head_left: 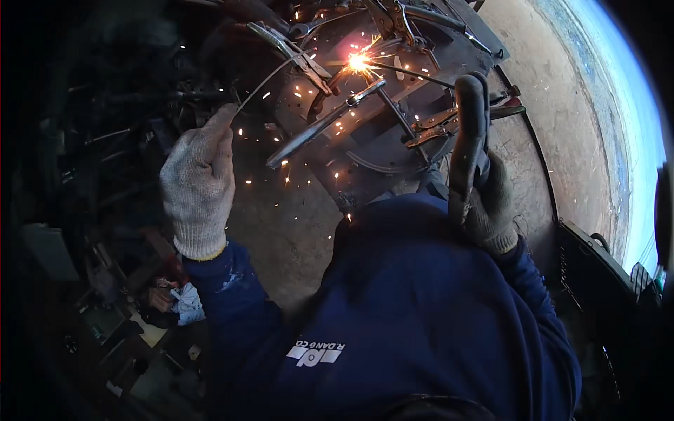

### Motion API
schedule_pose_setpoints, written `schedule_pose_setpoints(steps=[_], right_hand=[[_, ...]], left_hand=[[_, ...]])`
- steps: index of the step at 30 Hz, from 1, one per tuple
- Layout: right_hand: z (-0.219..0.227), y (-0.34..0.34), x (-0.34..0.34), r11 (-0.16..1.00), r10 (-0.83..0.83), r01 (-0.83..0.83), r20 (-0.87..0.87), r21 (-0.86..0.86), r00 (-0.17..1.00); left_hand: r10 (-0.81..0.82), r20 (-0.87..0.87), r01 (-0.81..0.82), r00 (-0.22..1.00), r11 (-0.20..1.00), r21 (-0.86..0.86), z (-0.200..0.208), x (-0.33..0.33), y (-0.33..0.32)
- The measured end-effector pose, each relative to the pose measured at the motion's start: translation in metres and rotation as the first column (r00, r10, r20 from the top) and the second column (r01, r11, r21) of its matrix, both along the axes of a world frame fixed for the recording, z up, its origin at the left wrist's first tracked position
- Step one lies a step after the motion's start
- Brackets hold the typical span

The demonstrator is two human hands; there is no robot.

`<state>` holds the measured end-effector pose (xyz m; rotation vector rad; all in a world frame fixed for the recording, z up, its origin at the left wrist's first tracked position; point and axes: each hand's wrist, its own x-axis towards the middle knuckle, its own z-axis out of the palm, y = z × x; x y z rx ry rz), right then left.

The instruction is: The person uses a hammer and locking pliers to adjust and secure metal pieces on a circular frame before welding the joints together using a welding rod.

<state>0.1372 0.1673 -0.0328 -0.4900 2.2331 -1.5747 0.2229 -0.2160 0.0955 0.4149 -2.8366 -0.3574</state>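
My left hand point(199, 167), in a light knitted work glove, pinches a thin metal rod point(265, 82) between thumb and fingertips. The rod slants up toward locking pliers point(298, 62) at the far side. My right hand point(493, 208), gloved too, is wrapped round a welding electrode holder point(468, 137). From its top a dark welding electrode point(415, 72) runs left to a bright arc point(359, 62) on the metal workpiece. Sparks scatter around it, and glare hides the contact spot. A steel bar point(319, 130) lies slanted just below the arc.
More locking pliers clamp the work at the back point(394, 19) and on the right point(432, 130). The dark metal table point(484, 31) ends at the right above concrete floor point(537, 77). Dim clutter with crumpled cloth point(187, 304) lies at lower left.
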Motion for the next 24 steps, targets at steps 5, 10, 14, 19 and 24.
schedule_pose_setpoints(steps=[5, 10, 14, 19, 24], right_hand=[[0.012, -0.011, -0.001, 0.990, 0.025, -0.014, 0.072, -0.143, 0.997], [0.014, -0.012, -0.005, 0.999, 0.036, -0.037, -0.008, -0.034, 0.999], [0.013, -0.014, -0.004, 1.000, 0.007, -0.006, 0.068, -0.016, 0.998], [0.012, -0.015, -0.003, 0.991, 0.006, 0.002, 0.063, -0.130, 0.998], [0.016, -0.017, -0.004, 0.996, 0.019, -0.013, 0.061, -0.087, 0.998]], left_hand=[[0.003, -0.046, -0.003, 0.999, 1.000, -0.006, -0.002, 0.005, 0.000], [0.005, -0.038, -0.005, 0.999, 1.000, 0.000, -0.002, 0.007, 0.001], [0.018, -0.017, -0.018, 1.000, 1.000, 0.000, 0.000, 0.006, 0.002], [0.012, -0.008, -0.012, 1.000, 1.000, -0.001, -0.001, 0.008, 0.001], [0.002, -0.021, -0.003, 1.000, 1.000, -0.020, -0.004, 0.009, -0.002]])
